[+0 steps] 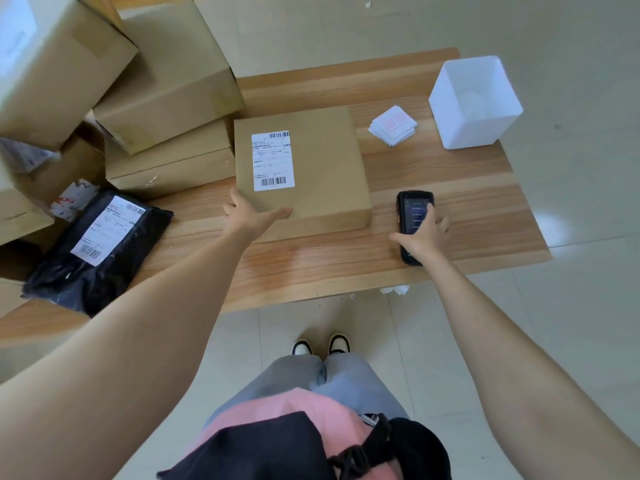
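A flat brown cardboard box (318,168) with a white shipping label (273,161) lies in the middle of the wooden table (346,265). My left hand (249,216) holds its near left corner, thumb on top and fingers at the left side. To the right, a black handheld scanner (410,216) lies on the table with its screen lit. My right hand (424,235) grips it, thumb on the screen.
Several brown cartons (166,81) are stacked at the left, with a black mailer bag (93,251) bearing a label in front of them. A stack of small white slips (393,125) and a white plastic bin (474,102) stand at the far right. Tiled floor surrounds the table.
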`<state>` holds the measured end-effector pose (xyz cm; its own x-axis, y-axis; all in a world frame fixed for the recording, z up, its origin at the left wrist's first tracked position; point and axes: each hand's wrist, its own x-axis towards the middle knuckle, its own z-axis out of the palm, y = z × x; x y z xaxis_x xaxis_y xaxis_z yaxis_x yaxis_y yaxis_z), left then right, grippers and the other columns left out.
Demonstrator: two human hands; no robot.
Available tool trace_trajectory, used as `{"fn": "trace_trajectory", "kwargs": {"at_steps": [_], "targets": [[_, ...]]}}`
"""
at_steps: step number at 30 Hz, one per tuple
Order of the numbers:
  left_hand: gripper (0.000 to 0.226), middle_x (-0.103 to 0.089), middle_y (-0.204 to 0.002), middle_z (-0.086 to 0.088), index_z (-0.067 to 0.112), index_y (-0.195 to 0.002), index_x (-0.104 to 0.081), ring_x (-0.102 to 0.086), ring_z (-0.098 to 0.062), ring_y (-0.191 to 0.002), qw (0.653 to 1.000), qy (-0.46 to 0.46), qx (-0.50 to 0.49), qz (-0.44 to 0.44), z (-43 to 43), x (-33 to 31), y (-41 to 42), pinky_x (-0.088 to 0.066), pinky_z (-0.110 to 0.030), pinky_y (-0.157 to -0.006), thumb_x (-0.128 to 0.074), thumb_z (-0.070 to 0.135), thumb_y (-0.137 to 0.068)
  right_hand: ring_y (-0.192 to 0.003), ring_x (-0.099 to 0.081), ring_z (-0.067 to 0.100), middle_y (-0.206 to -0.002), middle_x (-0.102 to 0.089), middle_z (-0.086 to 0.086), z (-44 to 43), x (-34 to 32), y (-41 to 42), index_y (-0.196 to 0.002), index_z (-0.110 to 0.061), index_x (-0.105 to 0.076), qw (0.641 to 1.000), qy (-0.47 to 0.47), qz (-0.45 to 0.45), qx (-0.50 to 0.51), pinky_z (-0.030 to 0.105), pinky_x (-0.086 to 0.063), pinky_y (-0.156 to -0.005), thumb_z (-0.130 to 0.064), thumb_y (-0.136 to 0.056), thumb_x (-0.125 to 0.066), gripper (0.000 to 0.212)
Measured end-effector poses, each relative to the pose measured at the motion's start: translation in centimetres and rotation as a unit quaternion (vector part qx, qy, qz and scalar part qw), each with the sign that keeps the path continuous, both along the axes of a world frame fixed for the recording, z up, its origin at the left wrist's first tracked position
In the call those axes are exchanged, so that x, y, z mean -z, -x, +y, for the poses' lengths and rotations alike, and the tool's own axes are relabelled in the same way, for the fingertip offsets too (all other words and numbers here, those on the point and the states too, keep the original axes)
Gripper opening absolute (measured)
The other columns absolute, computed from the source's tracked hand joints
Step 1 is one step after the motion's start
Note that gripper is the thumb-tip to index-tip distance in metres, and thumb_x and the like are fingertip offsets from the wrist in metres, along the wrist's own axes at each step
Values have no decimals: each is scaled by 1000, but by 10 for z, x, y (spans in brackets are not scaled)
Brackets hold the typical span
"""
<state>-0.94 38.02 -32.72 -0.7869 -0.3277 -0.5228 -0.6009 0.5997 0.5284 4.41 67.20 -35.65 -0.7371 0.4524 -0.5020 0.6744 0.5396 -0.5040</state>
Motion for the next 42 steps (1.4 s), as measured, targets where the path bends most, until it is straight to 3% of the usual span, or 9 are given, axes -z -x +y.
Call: {"fn": "trace_trajectory", "kwargs": {"at_steps": [6, 13, 18, 21, 23, 25, 27, 33, 42], "targets": [[130, -20, -150, -9, 24, -152, 2, -27, -29, -138, 1000, 3, -11, 1, 5, 2, -2, -30, -46, -112, -82, 57, -58, -140, -24, 37, -153, -23, 17, 12, 15, -2, -153, -13, -2, 999, 20, -19, 26, 49, -30, -110, -33, -73, -81, 114], [133, -18, -151, -9, 24, -152, 3, -25, -28, -140, 1000, -2, -22, 6, 5, 8, -2, -27, -47, -114, -83, 57, -56, -134, -31, 36, -146, -33, 19, 22, 22, 3, -147, -3, -18, 999, 6, -35, 7, 47, -35, -104, -33, -70, -82, 104], [132, -20, -150, -9, 23, -152, 3, -27, -28, -139, 1000, -9, -23, 7, 6, 8, -2, -27, -46, -114, -83, 56, -58, -118, -47, 32, -127, -49, 15, 22, 24, 3, -128, -2, -36, 998, 41, -37, 15, 43, -46, -94, -36, -63, -83, 87], [131, -19, -151, -9, 22, -152, 4, -25, -28, -140, 1000, -12, -21, 8, 6, 7, -2, -27, -46, -114, -83, 55, -60, -99, -56, 23, -114, -56, 9, 21, 13, 4, -123, -3, -44, 993, 114, -10, 38, 31, -47, -73, -27, -65, -84, 75], [132, -18, -152, -9, 22, -152, 5, -25, -28, -140, 1000, -17, -23, 9, 5, 7, -2, -28, -47, -113, -83, 54, -60, -85, -59, 16, -98, -63, 4, 19, 0, 4, -109, -8, -56, 982, 179, 17, 56, 23, -43, -59, -22, -66, -83, 53], [132, -19, -152, -9, 22, -152, 4, -25, -28, -140, 999, -29, -29, 16, 4, 7, -3, -29, -47, -113, -84, 53, -59, -80, -60, 13, -87, -62, -1, 15, -17, 6, -92, -15, -58, 967, 242, 45, 69, 21, -42, -56, -17, -70, -82, 32], [132, -20, -152, -8, 23, -152, 3, -26, -27, -140, 999, -39, -32, 19, 4, 7, -3, -29, -46, -113, -85, 52, -58, -74, -59, 9, -85, -62, -1, 7, -36, 10, -83, -20, -54, 952, 290, 66, 75, 20, -44, -58, -14, -73, -81, 29], [130, -27, -147, -8, 22, -152, -2, -32, -28, -135, 998, -57, -31, 22, -1, 7, -2, -32, -46, -112, -87, 49, -57, -82, -68, 18, -89, -70, 5, -32, -81, 36, -102, -8, -63, 907, 401, 96, 84, 28, -55, -69, -18, -68, -85, 42], [114, -41, -138, -5, 14, -141, -21, -43, -24, -126, 991, -132, -31, 14, -21, 15, -3, -39, -43, -107, -90, 43, -55, -74, -67, 18, -89, -66, 10, -114, -101, 42, -121, 4, -58, 853, 517, 46, 47, 27, -57, -63, -6, -75, -76, 49]]}}
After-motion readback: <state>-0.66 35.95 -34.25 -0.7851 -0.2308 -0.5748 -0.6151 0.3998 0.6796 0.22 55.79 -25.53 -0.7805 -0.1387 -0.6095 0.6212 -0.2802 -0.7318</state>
